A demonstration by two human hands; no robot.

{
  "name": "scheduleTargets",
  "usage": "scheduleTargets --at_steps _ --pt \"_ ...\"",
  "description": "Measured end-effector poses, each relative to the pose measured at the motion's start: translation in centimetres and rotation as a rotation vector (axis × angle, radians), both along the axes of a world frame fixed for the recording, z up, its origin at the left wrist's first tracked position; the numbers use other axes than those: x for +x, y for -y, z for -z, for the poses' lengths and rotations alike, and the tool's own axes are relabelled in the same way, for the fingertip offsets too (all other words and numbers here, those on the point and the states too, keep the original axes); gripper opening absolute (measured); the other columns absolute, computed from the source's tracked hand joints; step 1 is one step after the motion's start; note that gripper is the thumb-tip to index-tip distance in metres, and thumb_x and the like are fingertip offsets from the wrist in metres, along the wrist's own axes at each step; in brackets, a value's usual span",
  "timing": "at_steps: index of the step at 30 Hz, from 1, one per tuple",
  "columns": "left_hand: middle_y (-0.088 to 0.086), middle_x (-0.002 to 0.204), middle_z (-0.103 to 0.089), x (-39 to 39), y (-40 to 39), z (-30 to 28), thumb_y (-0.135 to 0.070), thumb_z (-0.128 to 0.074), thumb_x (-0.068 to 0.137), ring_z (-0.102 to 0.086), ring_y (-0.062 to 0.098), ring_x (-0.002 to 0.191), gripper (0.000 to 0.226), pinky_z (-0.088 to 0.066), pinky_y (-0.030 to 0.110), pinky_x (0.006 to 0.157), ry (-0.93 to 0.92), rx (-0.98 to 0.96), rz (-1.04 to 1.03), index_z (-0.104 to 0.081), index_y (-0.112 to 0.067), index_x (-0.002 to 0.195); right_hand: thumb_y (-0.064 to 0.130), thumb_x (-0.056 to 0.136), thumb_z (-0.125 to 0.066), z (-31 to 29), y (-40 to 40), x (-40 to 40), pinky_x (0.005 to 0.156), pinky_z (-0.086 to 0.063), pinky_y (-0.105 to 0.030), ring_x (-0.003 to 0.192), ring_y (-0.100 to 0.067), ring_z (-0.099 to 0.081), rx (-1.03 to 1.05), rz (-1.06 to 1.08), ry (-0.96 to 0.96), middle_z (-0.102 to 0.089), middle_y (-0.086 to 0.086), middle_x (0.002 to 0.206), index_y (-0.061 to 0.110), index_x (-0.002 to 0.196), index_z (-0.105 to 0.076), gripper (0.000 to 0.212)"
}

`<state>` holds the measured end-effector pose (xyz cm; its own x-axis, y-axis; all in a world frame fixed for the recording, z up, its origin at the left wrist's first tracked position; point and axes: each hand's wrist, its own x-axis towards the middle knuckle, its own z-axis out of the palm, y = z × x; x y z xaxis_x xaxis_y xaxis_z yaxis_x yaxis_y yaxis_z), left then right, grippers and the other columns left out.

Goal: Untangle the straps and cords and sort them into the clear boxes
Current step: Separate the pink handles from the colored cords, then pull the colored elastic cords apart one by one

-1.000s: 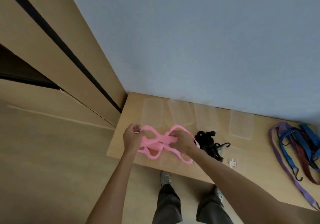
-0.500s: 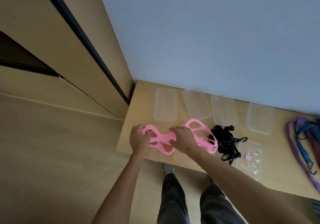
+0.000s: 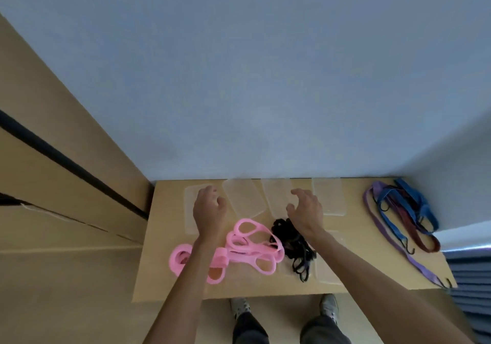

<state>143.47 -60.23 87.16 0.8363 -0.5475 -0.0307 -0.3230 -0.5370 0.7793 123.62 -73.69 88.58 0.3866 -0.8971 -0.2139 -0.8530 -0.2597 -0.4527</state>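
A pink band (image 3: 249, 248) with several loops lies spread on the wooden table (image 3: 350, 253), partly under my left forearm. A black cord tangle (image 3: 295, 245) lies just right of it. My left hand (image 3: 208, 209) hovers over the leftmost clear box (image 3: 190, 208), fingers loosely curled, holding nothing. My right hand (image 3: 305, 209) hovers over the third clear box (image 3: 276, 195) and the top of the black tangle, fingers spread and empty. Two more clear boxes (image 3: 243, 200) (image 3: 329, 197) stand in the same row along the wall.
A bundle of purple, blue and dark red straps (image 3: 398, 210) with hooks lies at the table's right end. A clear lid (image 3: 325, 269) lies flat near the front edge. A wooden cabinet (image 3: 66, 184) stands to the left. My shoes (image 3: 239, 307) show below the table edge.
Both hands have let go of the pink band, which now lies on the table, and have risen toward the row of clear boxes. The camera view has tilted.
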Motion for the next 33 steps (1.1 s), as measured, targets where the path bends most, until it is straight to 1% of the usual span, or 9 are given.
scheduleTargets --at_steps 6,10,12,14,17,22,26,30,33 --pt "0.005 0.115 -0.065 -8.8 9.3 -2.6 -0.005 -0.056 0.091 -0.064 0.02 0.099 0.029 -0.049 0.031 0.085 0.047 -0.009 0.227 -0.064 -0.01 0.119 0.014 0.088 -0.06 -2.1 4.6 -5.9 0.102 -0.042 -0.042 0.118 -0.031 -0.055 -0.015 0.067 0.067 -0.058 -0.012 0.133 0.011 0.132 -0.059 0.044" --pt "0.001 0.114 -0.066 -15.0 15.0 -3.0 -0.01 -0.056 0.091 -0.065 0.021 0.096 0.028 -0.051 0.033 0.083 0.116 0.052 0.231 -0.065 -0.015 0.118 0.015 0.089 -0.061 -2.1 9.5 -12.9 0.097 -0.048 -0.042 0.117 -0.03 -0.056 0.017 0.151 0.132 -0.058 -0.011 0.132 0.012 0.132 -0.059 0.042" --pt "0.001 0.115 -0.066 -18.3 17.4 -2.8 -0.01 -0.055 0.091 -0.065 0.021 0.097 0.03 -0.05 0.033 0.083 0.132 0.091 0.253 -0.065 -0.015 0.119 0.014 0.088 -0.061 -1.8 12.3 -17.5 0.08 -0.054 -0.037 0.105 -0.029 -0.061 0.052 0.234 0.152 -0.063 -0.01 0.115 0.014 0.118 -0.064 0.03" --pt "0.002 0.117 -0.065 -21.7 19.8 -2.1 -0.009 -0.054 0.091 -0.064 0.022 0.1 0.032 -0.047 0.031 0.081 0.141 0.144 0.289 -0.063 -0.015 0.121 0.012 0.087 -0.058 -1.1 15.0 -22.0 0.061 -0.046 -0.029 0.085 -0.028 -0.061 0.075 0.265 0.14 -0.059 -0.006 0.088 0.017 0.091 -0.063 0.008" --pt "0.003 0.118 -0.062 -26.8 23.3 -0.8 -0.01 -0.052 0.09 -0.062 0.022 0.099 0.035 -0.048 0.032 0.08 0.162 0.23 0.367 -0.061 -0.016 0.123 0.017 0.09 -0.054 0.0 18.6 -28.2 0.056 -0.046 -0.033 0.074 -0.027 -0.06 0.066 0.286 0.125 -0.059 -0.005 0.078 0.014 0.082 -0.059 0.01" --pt "0.003 0.124 -0.061 -34.4 28.7 1.1 -0.013 -0.052 0.092 -0.06 0.021 0.109 0.034 -0.047 0.032 0.087 0.117 0.308 0.462 -0.061 -0.018 0.125 0.011 0.087 -0.056 2.0 22.9 -36.6 0.069 -0.05 -0.033 0.092 -0.024 -0.061 0.199 0.294 0.04 -0.062 -0.009 0.117 0.014 0.121 -0.065 0.035" --pt "0.007 0.122 -0.062 -39.1 31.3 3.5 -0.015 -0.052 0.094 -0.06 0.024 0.11 0.029 -0.047 0.034 0.089 0.085 0.443 0.622 -0.061 -0.011 0.122 0.011 0.085 -0.056 4.1 24.4 -41.0 0.074 -0.048 -0.033 0.09 -0.028 -0.059 0.332 0.325 0.007 -0.065 -0.012 0.11 0.008 0.109 -0.065 0.026" --pt "0.006 0.113 -0.06 -43.5 31.9 6.4 -0.013 -0.049 0.095 -0.059 0.023 0.105 0.025 -0.045 0.03 0.085 0.174 0.574 0.883 -0.061 -0.012 0.117 0.012 0.087 -0.053 6.9 24.1 -43.9 0.077 -0.049 -0.031 0.098 -0.03 -0.062 0.462 0.299 -0.058 -0.065 -0.012 0.112 0.009 0.113 -0.064 0.028" --pt "0.004 0.112 -0.059 -46.3 31.9 8.1 -0.011 -0.051 0.092 -0.061 0.024 0.102 0.025 -0.05 0.036 0.086 0.212 0.664 1.072 -0.063 -0.013 0.114 0.015 0.089 -0.054 8.9 23.1 -45.2 0.076 -0.048 -0.028 0.105 -0.029 -0.062 0.566 0.264 -0.103 -0.063 -0.011 0.116 0.011 0.117 -0.064 0.03"
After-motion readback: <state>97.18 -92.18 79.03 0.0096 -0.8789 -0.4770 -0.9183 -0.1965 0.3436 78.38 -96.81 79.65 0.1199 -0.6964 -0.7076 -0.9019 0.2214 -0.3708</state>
